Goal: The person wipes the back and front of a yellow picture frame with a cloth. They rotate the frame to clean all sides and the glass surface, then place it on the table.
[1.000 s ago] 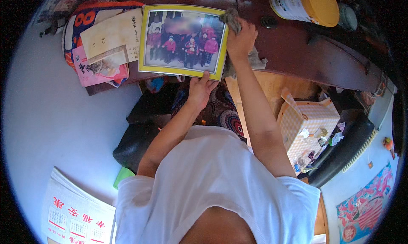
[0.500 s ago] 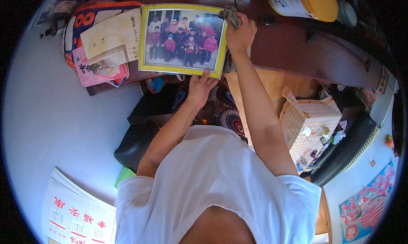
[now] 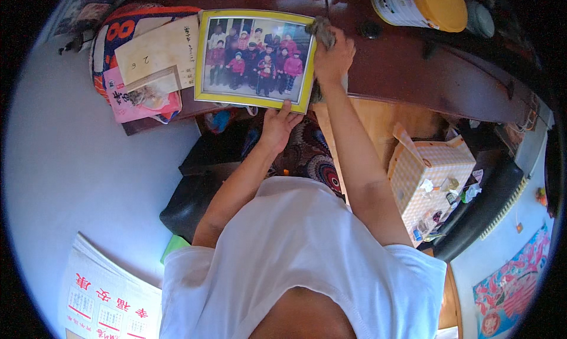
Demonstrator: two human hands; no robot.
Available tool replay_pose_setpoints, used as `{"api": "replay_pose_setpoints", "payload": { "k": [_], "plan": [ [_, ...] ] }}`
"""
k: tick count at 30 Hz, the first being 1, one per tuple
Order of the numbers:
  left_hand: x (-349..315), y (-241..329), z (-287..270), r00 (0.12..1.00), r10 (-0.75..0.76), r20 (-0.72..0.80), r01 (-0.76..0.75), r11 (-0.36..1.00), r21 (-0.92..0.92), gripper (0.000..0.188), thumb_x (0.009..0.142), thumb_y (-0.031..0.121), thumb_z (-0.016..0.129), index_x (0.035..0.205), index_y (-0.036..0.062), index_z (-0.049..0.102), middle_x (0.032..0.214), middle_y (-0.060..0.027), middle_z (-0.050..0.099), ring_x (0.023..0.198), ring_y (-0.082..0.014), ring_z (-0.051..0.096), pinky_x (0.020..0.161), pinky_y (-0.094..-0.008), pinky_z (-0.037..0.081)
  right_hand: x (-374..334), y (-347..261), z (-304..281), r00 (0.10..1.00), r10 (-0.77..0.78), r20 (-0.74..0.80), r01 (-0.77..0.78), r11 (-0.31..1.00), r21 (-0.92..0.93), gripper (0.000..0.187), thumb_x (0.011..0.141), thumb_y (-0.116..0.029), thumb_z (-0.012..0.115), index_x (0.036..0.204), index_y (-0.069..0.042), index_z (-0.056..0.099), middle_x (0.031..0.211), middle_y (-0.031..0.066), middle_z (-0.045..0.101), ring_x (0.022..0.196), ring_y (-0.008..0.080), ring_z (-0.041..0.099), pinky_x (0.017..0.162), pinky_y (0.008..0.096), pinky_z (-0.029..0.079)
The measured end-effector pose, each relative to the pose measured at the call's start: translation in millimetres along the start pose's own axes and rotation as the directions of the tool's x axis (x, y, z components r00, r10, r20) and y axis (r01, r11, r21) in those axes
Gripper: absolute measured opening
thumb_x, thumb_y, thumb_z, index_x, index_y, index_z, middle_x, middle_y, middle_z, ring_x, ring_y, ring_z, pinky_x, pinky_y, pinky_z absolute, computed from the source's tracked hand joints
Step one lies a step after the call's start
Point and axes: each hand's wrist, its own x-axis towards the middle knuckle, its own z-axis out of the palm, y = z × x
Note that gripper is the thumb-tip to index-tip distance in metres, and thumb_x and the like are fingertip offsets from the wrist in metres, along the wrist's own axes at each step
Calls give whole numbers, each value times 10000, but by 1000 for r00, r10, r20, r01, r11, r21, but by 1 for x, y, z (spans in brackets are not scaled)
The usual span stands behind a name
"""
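Note:
A yellow-framed group photograph (image 3: 255,58) lies on the dark wooden tabletop (image 3: 413,67). My left hand (image 3: 279,125) grips the frame's lower edge near its right corner. My right hand (image 3: 334,56) presses a crumpled grey cloth (image 3: 322,31) against the frame's upper right corner. Both arms reach up from a white shirt at the bottom of the view.
A big tin with a yellow lid (image 3: 420,5) stands on the table at the upper right. Papers and a pink booklet (image 3: 147,73) are stacked left of the frame. A checked carton (image 3: 430,173) full of small items sits lower right. A calendar sheet (image 3: 109,297) lies lower left.
My right hand with the cloth has slid a little along the frame's upper right corner. The left hand keeps its hold on the lower edge.

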Motion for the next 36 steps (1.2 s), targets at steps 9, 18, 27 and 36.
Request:
{"api": "replay_pose_setpoints", "payload": {
  "k": [9,18,27,36],
  "plan": [
    [4,-2,0,999,-10,-38,10,1000,-6,281,1047,222,586,1265,46,553,1223,-95,666,1116,-254,666,966,-439,543,-31,2,-21,996,-36,80,34,999,31,390,777,-190,770,1152,-166,668,1085,158,604,1073,395,555,904,509,445],
    [1,2,3,1000,-10,-16,10,1000,28,325,1030,241,619,1279,43,552,1233,-97,664,1122,-270,661,992,-463,527,-17,5,-13,993,81,91,-83,996,23,451,781,-179,775,1210,-179,638,1160,149,594,1160,387,528,944,520,431],
    [5,0,0,1000,-13,-28,14,1000,26,338,1016,268,642,1277,69,561,1225,-91,667,1137,-263,651,1005,-471,515,-37,-2,-23,987,129,91,-138,986,99,374,820,-253,781,1128,-66,680,1098,159,659,1113,377,583,954,487,447],
    [3,3,-1,998,-43,-41,45,998,40,345,1023,269,631,1278,52,554,1219,-81,664,1132,-266,650,1015,-461,510,-40,0,-21,990,134,44,-138,984,111,347,792,-287,803,1069,-99,711,1091,149,657,1099,370,581,912,494,451]
  ]
}}
